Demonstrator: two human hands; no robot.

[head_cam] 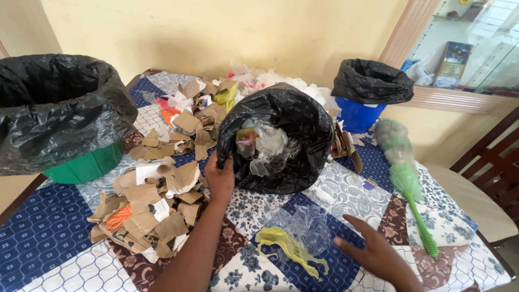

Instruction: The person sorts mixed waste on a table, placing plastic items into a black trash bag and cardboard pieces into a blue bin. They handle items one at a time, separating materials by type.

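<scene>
- Closest to the camera is the right hand, low on the patchwork bench with fingers spread and nothing in it, just beside a crumpled clear plastic piece and a yellow plastic scrap — near both, touching neither as far as I can tell.
- The left hand is further out, clamped on the rim of a black bin bag lying on its side, mouth toward the camera. You can see clear plastic scraps already inside.
- Looks to me like the plastic-bagging step: bag mouth held ready, free hand going for the loose plastic. I'd say the next move needs a proper pinch on that floppy film, then a reach into the mouth.
- Left of the bag, a pile of torn cardboard, and another cardboard heap further back.
- Beyond that — a green bin with black liner far left, a blue bin with black liner at the back right, and a green duster lying along the right side.
</scene>
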